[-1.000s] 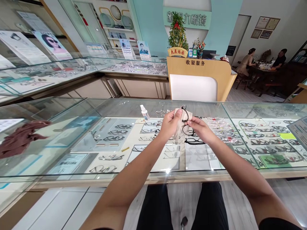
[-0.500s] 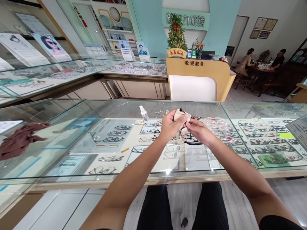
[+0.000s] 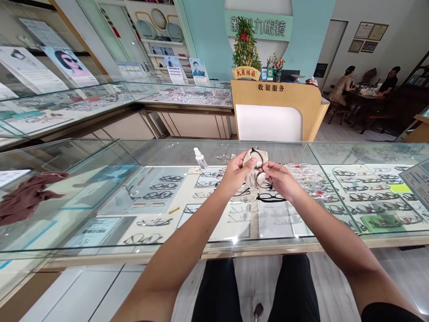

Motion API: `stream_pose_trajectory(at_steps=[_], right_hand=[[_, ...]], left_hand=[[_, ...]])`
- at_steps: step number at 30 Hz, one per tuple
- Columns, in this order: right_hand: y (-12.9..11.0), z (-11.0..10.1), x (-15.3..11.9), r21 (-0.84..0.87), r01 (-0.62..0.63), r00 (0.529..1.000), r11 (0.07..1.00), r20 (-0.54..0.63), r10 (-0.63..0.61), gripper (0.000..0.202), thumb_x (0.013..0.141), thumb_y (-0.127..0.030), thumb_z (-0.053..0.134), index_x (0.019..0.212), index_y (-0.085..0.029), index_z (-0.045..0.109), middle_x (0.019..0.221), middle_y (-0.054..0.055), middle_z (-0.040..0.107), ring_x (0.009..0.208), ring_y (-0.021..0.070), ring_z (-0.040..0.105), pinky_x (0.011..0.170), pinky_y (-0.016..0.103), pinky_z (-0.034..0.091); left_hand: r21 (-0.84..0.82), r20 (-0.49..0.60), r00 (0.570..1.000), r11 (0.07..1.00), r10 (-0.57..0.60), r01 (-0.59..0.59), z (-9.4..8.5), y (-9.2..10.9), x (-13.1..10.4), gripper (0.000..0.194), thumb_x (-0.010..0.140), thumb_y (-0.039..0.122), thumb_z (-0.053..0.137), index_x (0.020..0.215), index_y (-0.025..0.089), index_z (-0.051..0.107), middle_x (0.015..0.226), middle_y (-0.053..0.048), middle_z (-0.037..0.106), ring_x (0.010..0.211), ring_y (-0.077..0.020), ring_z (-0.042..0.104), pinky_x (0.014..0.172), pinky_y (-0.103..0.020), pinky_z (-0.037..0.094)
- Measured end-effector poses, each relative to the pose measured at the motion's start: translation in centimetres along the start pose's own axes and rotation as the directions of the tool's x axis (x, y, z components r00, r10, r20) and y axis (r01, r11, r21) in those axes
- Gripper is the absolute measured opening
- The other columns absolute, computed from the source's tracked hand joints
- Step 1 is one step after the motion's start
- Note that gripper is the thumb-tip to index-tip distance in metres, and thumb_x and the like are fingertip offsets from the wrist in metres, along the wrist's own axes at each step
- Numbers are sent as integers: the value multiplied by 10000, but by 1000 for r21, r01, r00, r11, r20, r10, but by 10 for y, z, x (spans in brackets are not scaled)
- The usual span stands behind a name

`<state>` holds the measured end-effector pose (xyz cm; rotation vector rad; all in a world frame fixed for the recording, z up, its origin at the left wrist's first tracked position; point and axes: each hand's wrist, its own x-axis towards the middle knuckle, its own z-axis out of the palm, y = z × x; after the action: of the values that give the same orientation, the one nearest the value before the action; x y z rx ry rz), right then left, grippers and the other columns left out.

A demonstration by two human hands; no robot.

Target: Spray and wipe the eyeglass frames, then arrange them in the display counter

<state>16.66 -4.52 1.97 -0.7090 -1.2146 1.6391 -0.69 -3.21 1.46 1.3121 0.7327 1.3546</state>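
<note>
Left thumb [image 3: 250, 164] has slid leftward, left hand [image 3: 237, 172] clamping cloth [image 3: 264, 156] on glasses [image 3: 262, 180], right hand [image 3: 280, 177] pinching them.

upended dark-rimmed glasses [image 3: 262, 180] against beige cloth [image 3: 250, 177]

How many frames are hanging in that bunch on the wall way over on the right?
4: the top-left frame, the top-right frame, the bottom-left frame and the bottom-right frame. None in that bunch looks hidden.

Free gap beside left hand [image 3: 236, 172], spray bottle [image 3: 200, 158] standing beyond
</note>
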Motion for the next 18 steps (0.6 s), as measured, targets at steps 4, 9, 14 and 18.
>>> stream_pose_trajectory(at_steps=[4,9,14,18], right_hand=[[2,0,2,21,-7,1000,1000,12,7,420,649,-517,978,778,-226,703,819,1,648,762,147,528,719,286,452],[6,4,1,52,-55,998,997,34,53,444,606,-518,1010,797,-218,745,816,4,669,767,147,559,717,281,471],[11,6,-1,33,-37,998,999,54,35,445,634,-538,1011,828,-221,766,827,4,707,761,145,587,746,290,488],[15,3,-1,-16,-11,998,1000,68,12,460,674,-567,991,888,-229,764,878,11,731,805,156,607,791,303,493]], left_hand=[[7,23,1000,1000,18,-19,3,3,-2,607,658,598,996,1006,194,706,767,-2,705,678,-157,636,623,-267,520],[81,-66,996,995,55,-50,8,4,-5,531,689,600,971,840,194,664,650,21,656,582,-128,588,557,-247,467],[149,-186,972,982,147,-120,10,0,-7,564,760,715,882,778,198,657,625,23,624,558,-115,529,547,-253,430],[193,-227,958,972,178,-135,6,-6,-5,652,805,829,776,731,196,643,625,16,569,594,-119,487,570,-271,411]])
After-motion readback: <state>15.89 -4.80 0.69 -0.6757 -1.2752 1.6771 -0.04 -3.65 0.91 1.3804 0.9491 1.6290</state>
